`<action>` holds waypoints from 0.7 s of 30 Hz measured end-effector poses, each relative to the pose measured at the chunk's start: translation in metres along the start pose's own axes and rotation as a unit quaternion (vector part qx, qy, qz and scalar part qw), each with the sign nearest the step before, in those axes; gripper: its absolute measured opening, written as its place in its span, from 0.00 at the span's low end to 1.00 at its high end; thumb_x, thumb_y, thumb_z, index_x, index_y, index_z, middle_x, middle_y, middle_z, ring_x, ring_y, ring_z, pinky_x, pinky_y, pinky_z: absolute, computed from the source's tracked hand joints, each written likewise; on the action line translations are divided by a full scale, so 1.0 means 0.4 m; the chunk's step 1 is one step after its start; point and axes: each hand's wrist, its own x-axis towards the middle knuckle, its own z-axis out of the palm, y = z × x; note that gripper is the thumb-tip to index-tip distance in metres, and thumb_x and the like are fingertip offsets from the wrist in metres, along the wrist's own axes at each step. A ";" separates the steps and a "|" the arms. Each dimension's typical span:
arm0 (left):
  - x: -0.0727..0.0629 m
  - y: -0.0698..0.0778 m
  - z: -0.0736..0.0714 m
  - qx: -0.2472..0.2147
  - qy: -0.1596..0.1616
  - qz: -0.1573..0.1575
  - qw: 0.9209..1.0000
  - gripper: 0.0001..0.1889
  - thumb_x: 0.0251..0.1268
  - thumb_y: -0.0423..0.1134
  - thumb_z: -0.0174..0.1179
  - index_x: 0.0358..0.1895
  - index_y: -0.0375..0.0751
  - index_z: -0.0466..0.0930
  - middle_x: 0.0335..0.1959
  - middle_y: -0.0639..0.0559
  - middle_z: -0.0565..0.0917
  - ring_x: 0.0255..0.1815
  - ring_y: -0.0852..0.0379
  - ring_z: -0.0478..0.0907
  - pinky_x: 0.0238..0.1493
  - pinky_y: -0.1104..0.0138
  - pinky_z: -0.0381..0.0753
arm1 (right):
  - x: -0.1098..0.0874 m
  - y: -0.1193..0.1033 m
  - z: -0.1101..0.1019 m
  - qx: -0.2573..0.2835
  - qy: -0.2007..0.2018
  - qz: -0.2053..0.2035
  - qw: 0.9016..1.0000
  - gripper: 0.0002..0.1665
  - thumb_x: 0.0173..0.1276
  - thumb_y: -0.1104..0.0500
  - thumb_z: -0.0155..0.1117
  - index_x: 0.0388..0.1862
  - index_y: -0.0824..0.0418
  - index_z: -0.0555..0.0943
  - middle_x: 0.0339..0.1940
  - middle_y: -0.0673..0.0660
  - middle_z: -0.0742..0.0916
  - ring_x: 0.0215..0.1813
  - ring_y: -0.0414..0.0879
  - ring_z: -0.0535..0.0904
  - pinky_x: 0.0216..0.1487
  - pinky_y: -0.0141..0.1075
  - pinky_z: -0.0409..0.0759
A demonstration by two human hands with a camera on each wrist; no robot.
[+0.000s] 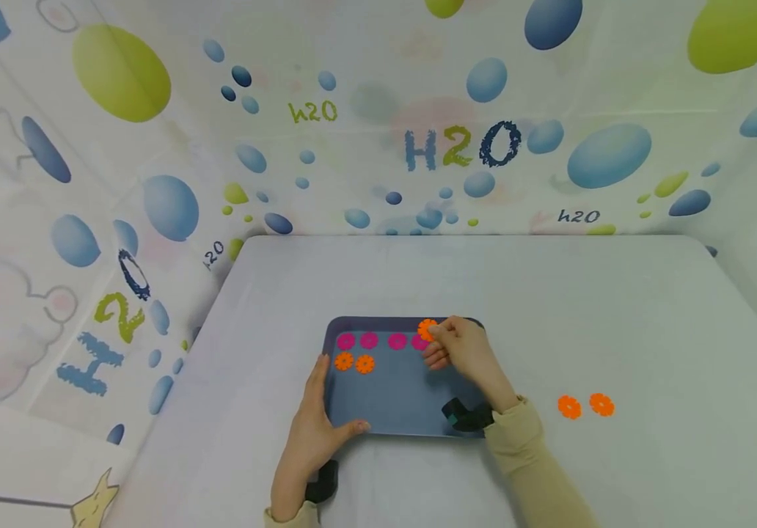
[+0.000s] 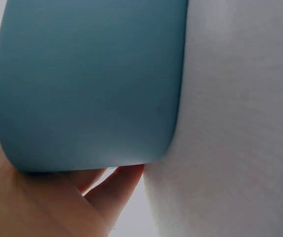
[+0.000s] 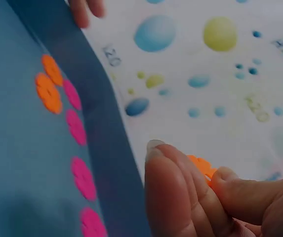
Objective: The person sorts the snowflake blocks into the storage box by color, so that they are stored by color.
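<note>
A shallow blue-grey tray (image 1: pixel 405 411) lies on the table. My left hand (image 1: pixel 312 433) grips its near left corner, fingers along the left side and thumb at the front rim. Over the far right part of the tray, my right hand (image 1: pixel 461 352) pinches an orange flower-shaped disc (image 1: pixel 427 329) between thumb and fingers. Inside, several pink flower-shaped discs (image 1: pixel 368 340) form a row along the far wall; the rightmost one (image 1: pixel 419 342) is partly covered by the right hand. Two orange discs (image 1: pixel 354 363) lie below the row's left end.
Two more orange discs (image 1: pixel 586 405) lie on the white tabletop (image 1: pixel 649 315), right of the tray. A patterned cloth with blue and green spots (image 1: pixel 378 169) hangs behind the table and on both sides. Dark wrist cameras (image 1: pixel 467 416) sit at both wrists.
</note>
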 end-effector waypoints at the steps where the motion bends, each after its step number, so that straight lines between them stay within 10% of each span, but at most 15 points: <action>1: 0.000 -0.001 0.000 0.001 0.000 0.003 1.000 0.65 0.41 0.51 0.78 0.79 0.43 0.40 0.79 0.36 0.46 0.78 0.34 0.49 0.71 0.41 0.58 | 0.008 0.001 0.020 -0.003 -0.007 0.003 1.000 0.14 0.76 0.58 0.52 0.40 0.71 0.75 0.29 0.66 0.88 0.24 0.46 0.86 0.33 0.45 0.86; 21: -0.003 -0.013 -0.007 -0.001 -0.005 0.007 1.000 0.64 0.41 0.49 0.78 0.78 0.40 0.42 0.79 0.35 0.47 0.77 0.34 0.49 0.71 0.41 0.58 | 0.055 0.069 0.135 -0.066 -0.092 0.075 0.991 0.20 0.73 0.53 0.58 0.25 0.66 0.78 0.18 0.56 0.84 0.17 0.41 0.79 0.23 0.36 0.83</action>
